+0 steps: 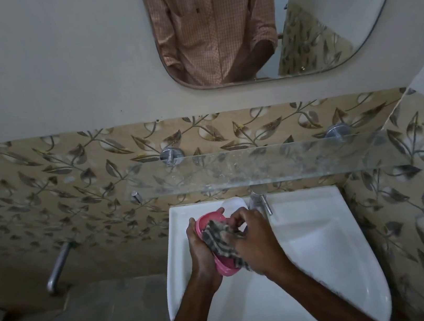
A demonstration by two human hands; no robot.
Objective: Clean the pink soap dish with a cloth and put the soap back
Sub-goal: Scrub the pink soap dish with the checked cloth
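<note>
Two hands work: the left hand (200, 250) curls its fingers round the pink oval plastic soap dish (208, 220), the right hand (258, 248) pinches a striped cloth (217, 242) into it; possibly wet, the dish could slip

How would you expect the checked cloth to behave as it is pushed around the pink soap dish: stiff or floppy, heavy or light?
Probably floppy: the checked cloth bunches and folds under the right hand and drapes over the pink soap dish, which the left hand holds. Likely light for its size, since it stays crumpled in one hand's grip.
</note>
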